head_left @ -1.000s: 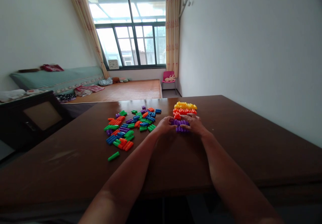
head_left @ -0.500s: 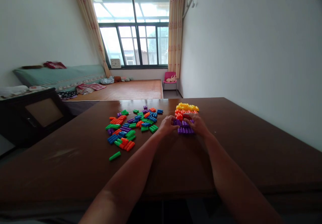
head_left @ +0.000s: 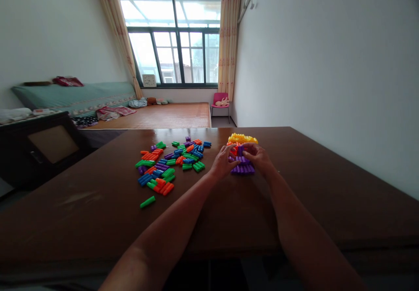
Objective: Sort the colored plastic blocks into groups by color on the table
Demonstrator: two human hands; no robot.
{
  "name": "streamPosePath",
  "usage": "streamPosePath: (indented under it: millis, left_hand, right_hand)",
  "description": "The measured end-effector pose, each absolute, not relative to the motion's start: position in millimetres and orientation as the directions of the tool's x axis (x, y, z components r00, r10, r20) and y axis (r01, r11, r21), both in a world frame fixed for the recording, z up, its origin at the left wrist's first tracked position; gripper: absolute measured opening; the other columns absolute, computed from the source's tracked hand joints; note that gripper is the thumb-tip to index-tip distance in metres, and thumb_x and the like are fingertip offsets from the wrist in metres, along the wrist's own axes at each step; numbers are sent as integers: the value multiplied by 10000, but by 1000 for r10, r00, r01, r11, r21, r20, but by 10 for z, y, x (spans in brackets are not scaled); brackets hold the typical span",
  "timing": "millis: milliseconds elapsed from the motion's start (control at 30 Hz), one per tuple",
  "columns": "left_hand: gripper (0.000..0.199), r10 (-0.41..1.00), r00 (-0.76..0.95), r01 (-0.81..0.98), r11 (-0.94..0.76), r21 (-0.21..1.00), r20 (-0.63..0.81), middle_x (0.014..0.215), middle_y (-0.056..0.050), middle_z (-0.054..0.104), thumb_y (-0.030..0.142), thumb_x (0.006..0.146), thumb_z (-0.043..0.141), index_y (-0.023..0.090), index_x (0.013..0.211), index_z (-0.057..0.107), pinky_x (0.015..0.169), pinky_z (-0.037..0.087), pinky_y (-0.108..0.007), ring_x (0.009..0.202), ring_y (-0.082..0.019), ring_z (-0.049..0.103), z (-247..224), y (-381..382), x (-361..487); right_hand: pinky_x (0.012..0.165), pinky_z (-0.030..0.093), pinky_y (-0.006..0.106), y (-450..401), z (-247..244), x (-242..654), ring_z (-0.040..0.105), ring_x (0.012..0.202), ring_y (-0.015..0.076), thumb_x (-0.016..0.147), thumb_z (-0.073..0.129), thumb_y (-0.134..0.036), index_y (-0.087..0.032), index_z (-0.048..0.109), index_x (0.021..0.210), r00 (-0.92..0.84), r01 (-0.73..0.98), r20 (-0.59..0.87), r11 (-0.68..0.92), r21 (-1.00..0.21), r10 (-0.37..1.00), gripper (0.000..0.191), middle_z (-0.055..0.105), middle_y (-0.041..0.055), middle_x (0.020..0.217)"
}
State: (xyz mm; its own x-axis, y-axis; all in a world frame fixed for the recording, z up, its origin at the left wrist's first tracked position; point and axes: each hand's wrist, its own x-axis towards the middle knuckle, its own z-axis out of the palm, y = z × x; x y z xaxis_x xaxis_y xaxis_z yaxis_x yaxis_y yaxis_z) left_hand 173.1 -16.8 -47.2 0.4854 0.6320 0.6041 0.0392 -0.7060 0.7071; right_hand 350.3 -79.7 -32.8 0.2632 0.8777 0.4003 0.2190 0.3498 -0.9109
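My right hand [head_left: 260, 156] pinches a small purple plastic building piece [head_left: 241, 150], held upright above a group of purple pieces [head_left: 242, 169] lined up on the table. To its left, my left hand [head_left: 223, 162] is open, thumb and fingers apart, beside the same purple pieces. Whether its fingertips touch any piece I cannot tell. Behind the purple ones lie orange pieces [head_left: 231, 144], partly hidden by my fingers. Farther back runs a row of yellow pieces [head_left: 242, 138].
Left of my arms spreads a loose pile of green, blue, orange and purple pieces [head_left: 160, 167]. One green piece [head_left: 147, 202] lies apart, nearer me. All rest on a dark brown table [head_left: 229, 221]. Beyond are a bed [head_left: 170, 114], a pink chair [head_left: 220, 97] and a cabinet [head_left: 49, 140].
My right hand has raised a purple piece upright above the group. My left hand has shifted slightly right, its fingers spreading. The view has moved a little.
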Motion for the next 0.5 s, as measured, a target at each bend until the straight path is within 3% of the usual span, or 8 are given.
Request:
streamPosePath:
  millis: [67, 167, 267, 500]
  left_hand:
    - [535, 639, 473, 40, -703, 710, 607, 1167, -68, 532, 126, 739, 709, 206, 1244, 551, 650, 564, -211, 841, -107, 622, -464, -151, 1705]
    - [384, 677, 424, 77, -689, 720, 602, 1163, -69, 540, 117, 788, 649, 183, 1163, 598, 649, 564, -208, 845, -105, 635, -470, -91, 1644]
    - [302, 707, 397, 111, -670, 734, 585, 1136, -63, 558, 98, 800, 619, 168, 1094, 627, 638, 560, -205, 812, -98, 649, -502, -25, 1599]
    - [271, 719, 407, 204, -673, 711, 563, 1074, -54, 603, 48, 783, 599, 154, 1024, 664, 722, 559, -246, 756, -93, 652, -592, 74, 1560]
  right_hand:
    - [805, 565, 363, -779, -402, 3763, 680, 904, 214, 694, 706, -357, -171, 631, 1018, 457, 310, 395, 274, -910, 797, 382, 717, 91, 974]
    - [761, 561, 343, -749, -585, 4124, 680, 826, 207, 654, 691, -266, -156, 650, 925, 652, 486, 346, -21, -874, 675, 296, 721, 100, 902]
    - [784, 540, 320, -729, -744, 4265, 692, 824, 202, 682, 664, -232, -170, 680, 882, 651, 605, 281, -258, -754, 705, 210, 737, 90, 893]
    - [813, 496, 298, -729, -768, 4195, 690, 952, 227, 866, 500, -307, -223, 749, 940, 549, 759, 244, -356, -545, 799, 273, 754, 73, 1010]
